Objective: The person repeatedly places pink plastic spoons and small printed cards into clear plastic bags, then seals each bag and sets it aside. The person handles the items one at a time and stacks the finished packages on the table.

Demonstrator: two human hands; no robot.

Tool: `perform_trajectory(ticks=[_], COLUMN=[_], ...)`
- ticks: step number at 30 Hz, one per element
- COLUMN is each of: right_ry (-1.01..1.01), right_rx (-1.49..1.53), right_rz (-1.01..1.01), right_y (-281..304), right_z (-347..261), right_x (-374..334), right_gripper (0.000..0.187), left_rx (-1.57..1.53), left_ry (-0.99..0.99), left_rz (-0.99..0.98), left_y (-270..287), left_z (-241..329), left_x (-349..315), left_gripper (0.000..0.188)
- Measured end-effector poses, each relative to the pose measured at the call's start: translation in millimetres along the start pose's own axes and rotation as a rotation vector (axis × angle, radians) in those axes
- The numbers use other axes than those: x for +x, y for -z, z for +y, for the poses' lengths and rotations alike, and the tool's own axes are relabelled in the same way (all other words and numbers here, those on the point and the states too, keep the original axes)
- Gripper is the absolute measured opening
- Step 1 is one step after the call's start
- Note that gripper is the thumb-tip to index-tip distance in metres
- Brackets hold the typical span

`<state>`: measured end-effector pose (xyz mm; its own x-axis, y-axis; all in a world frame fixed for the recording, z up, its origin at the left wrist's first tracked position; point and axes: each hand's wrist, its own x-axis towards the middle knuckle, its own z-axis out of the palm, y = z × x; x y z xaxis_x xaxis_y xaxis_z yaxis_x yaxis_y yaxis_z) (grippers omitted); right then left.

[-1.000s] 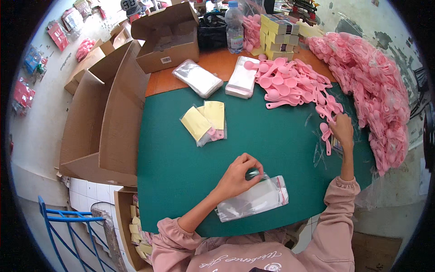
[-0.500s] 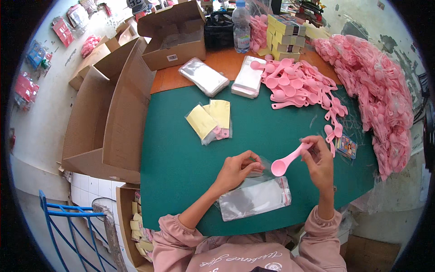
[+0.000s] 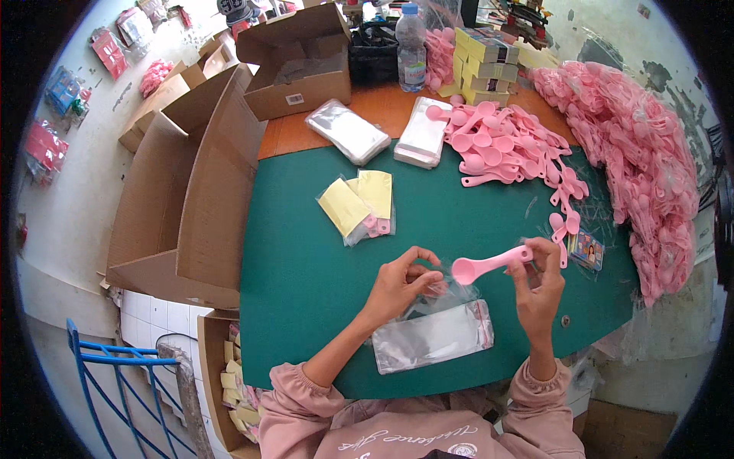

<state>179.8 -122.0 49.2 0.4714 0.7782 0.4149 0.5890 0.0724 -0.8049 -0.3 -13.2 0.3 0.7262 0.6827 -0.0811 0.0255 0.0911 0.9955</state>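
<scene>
A pink spoon (image 3: pixel 489 264) is held just above the green mat (image 3: pixel 306 260), in front of the person and a little to their right. Its long axis runs nearly level, left to right: the round bowl points left toward the left hand, and the handle end sits in the right hand (image 3: pixel 539 294), whose thumb and fingertips are pinched on it. The left hand (image 3: pixel 401 283) is just beside the bowl, its fingers curled and pinching the mouth of a clear plastic bag (image 3: pixel 436 294); whether the mouth is pulled open cannot be told. So the bowl lies just right of the bag's mouth, with the left hand the nearer one to it. Below both hands, a stack of flat clear bags (image 3: pixel 432 336) lies on the mat. Farther up the mat are two packed bags with yellow cards (image 3: pixel 359 203). To the right of those, a loose pile of pink spoons (image 3: pixel 497 145) spreads over the mat's far edge, and a big heap of bagged pink spoons (image 3: pixel 634 161) runs down the right side. Two stacks of clear bags (image 3: pixel 348 131) lie on the orange tabletop, with a water bottle (image 3: pixel 410 38) behind and open cardboard boxes (image 3: pixel 191 176) on the left.
</scene>
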Motion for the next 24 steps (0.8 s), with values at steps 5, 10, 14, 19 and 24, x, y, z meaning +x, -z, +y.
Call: perform_trajectory(ticks=[5,10,14,19,24], right_ry=[-0.065,-0.069,-0.069,-0.217,-0.215], right_rx=[0.196,0.234,0.259,0.359,0.468], right_rz=[-0.047,-0.087,-0.11,-0.28,-0.211], right_y=[-5.7,-10.6,-14.9,-21.2,-19.6], right_z=[-5.0,-6.0,-6.6,-6.1,-0.2], right_x=[-1.6,-3.4,-5.9,-3.2,-1.6], right_gripper=[0.027,0.027,0.028,0.032,0.035], left_rx=[-0.109,-0.092,-0.025,-0.164,-0.332], left_ry=[0.024,0.058,0.074,-0.057,0.025], left_rz=[0.03,0.002,-0.06,-0.128,-0.022], left_y=[-1.1,-3.7,-1.8,-10.5,-5.7], left_z=[-1.8,-3.6,4.3,14.6,17.1], left_x=[2.1,2.3,1.9,-0.6,0.7], left_gripper=[0.016,0.02,0.023,0.026,0.028])
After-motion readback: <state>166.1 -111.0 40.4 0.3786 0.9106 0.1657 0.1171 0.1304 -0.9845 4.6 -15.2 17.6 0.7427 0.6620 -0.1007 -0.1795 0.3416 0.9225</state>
